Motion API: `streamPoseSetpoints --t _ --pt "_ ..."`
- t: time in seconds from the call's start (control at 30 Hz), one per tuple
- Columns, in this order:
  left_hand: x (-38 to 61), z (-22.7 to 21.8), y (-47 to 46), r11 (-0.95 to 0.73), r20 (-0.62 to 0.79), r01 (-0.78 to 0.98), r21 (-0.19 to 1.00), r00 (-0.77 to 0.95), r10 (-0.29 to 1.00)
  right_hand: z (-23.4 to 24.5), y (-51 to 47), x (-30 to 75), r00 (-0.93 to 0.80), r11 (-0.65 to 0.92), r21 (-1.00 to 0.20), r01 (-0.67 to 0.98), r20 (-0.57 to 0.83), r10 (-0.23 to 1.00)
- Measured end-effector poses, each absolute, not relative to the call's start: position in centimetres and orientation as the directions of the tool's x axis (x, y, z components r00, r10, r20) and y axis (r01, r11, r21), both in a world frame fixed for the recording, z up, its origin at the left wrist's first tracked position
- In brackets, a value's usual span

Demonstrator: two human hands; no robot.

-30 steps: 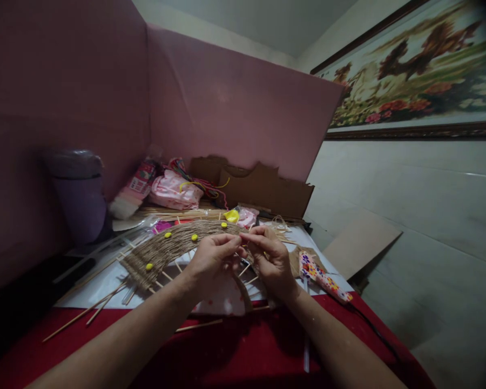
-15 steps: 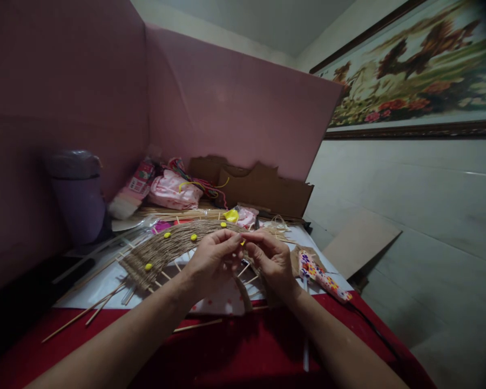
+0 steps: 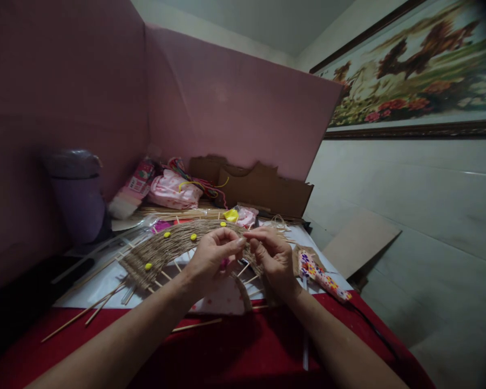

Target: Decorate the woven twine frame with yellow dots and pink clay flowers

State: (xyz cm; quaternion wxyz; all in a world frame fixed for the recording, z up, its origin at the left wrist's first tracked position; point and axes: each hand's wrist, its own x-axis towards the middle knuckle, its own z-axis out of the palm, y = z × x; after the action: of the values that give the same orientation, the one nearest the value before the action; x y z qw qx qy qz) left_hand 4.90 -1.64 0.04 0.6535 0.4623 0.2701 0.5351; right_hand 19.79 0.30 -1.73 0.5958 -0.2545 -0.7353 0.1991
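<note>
A: What lies at the centre of the figure?

B: A woven twine arch (image 3: 172, 250), laid over a white sheet (image 3: 79, 298) on the red-covered worktop (image 3: 210, 356). With the two hands as the dial's centre, the band spreads toward 9 o'clock. Four yellow pieces (image 3: 193, 236) are visible on it, and pale sticks project from its edges.

A: And the hands?

B: The left hand (image 3: 214, 254) and right hand (image 3: 273, 259) meet above the arch, fingertips nearly touching. The fingers of each are drawn narrow, thumb close to forefinger; whether anything is held between them, one cannot tell. A magenta patch shows beneath the left fingers, its nature unclear.

A: What surrounds them?

B: At 6 to 7 o'clock, a red-dotted pale piece (image 3: 222, 300), partly covered by the left hand. Between 3 and 4, a flowered glue gun (image 3: 326, 280) with a dark cord (image 3: 375, 329). Between 8 and 9, loose sticks (image 3: 105, 302).

A: And farther out?

B: A bundle of pink dotted cloth (image 3: 174, 190) at 10 o'clock; a purple tumbler (image 3: 79, 205) between 9 and 10; torn cardboard (image 3: 263, 186) between 12 and 1; a framed picture (image 3: 421, 70) on the wall near 2.
</note>
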Motion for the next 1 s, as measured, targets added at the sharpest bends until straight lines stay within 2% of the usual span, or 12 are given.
streamPoseSetpoints --t 0.13,0.27,0.57,0.73,0.87,1.0 --pt "4.99 0.24 -1.66 -0.049 0.184 -0.484 0.874 0.235 0.954 -1.84 0.34 19.76 -0.156 0.821 -0.553 0.141 0.807 0.57" --pt "4.88 0.21 -1.42 -0.077 0.192 -0.498 0.864 0.186 0.964 -1.61 0.37 19.85 -0.052 0.771 -0.615 0.164 0.775 0.629" --pt "4.77 -0.01 -1.24 -0.047 0.157 -0.431 0.901 0.224 0.962 -1.74 0.41 19.84 -0.109 0.732 -0.672 0.116 0.724 0.682" --pt "4.81 -0.09 -1.1 -0.078 0.186 -0.431 0.899 0.216 0.959 -1.87 0.38 19.68 -0.1 0.698 -0.714 0.047 0.692 0.715" --pt "4.79 -0.17 -1.03 -0.069 0.158 -0.433 0.899 0.174 0.972 -1.98 0.41 19.49 -0.068 0.654 -0.756 -0.029 0.654 0.753" --pt "4.73 -0.04 -1.19 0.0 0.109 -0.434 0.901 0.227 0.968 -2.01 0.34 19.39 -0.069 0.609 -0.791 -0.058 0.611 0.788"
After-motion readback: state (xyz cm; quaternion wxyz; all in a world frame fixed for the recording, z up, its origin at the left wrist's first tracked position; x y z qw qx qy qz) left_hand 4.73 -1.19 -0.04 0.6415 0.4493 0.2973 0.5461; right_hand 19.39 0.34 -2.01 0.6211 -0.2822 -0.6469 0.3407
